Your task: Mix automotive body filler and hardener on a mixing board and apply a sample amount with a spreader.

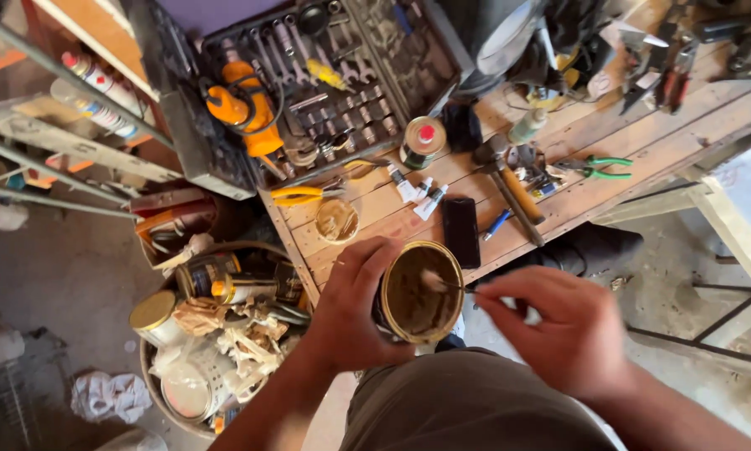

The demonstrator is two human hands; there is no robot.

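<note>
- The left hand (355,305) wraps the side of an open tin (420,292), its grip closed on it, holding it up in front of the person's lap, just off the near edge of the bench (643,134).
- The right hand (563,330) pinches a thin stick (452,285), its grip narrow; the stick's pale tip sits inside the tin's mouth.
- Risk, as a judgement: the tin is held in the air and not resting on anything, so a hard push of the stick could tip it and spill the brown stuff onto the trousers (467,405) or the floor.
- A phone (460,231) lies on the bench just beyond the tin; drips flicked from the stick could reach it.
- The right hand is blurred, so its exact finger hold is unclear.
- How full the tin is cannot be told; its inside reads only as brown.
- The tool case (309,83) is partly cut off at the top.
</note>
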